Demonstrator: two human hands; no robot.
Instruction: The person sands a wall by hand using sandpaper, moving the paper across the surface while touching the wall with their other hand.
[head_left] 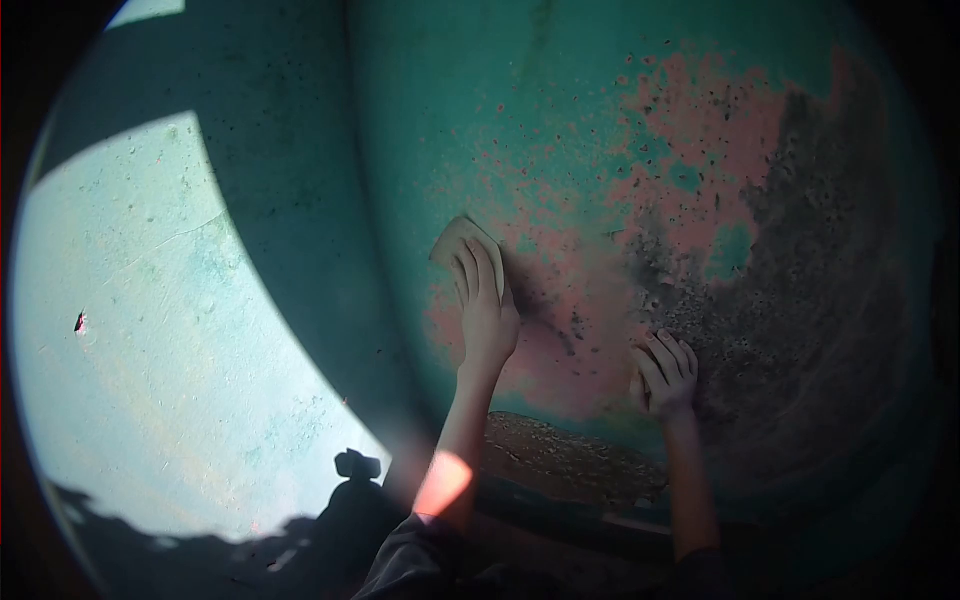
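1. Green wall [420, 120], patched pink and rough black; the tan sheet [447, 241] lies against it, near its left edge.
2. Left hand [482, 290]: fingers close together, laid over the sheet; whether the thumb grips it, I cannot tell.
3. Right hand [668, 376]: fingers bent and slightly spread against the wall, above the brown strip [570, 458]; anything under them is unclear.
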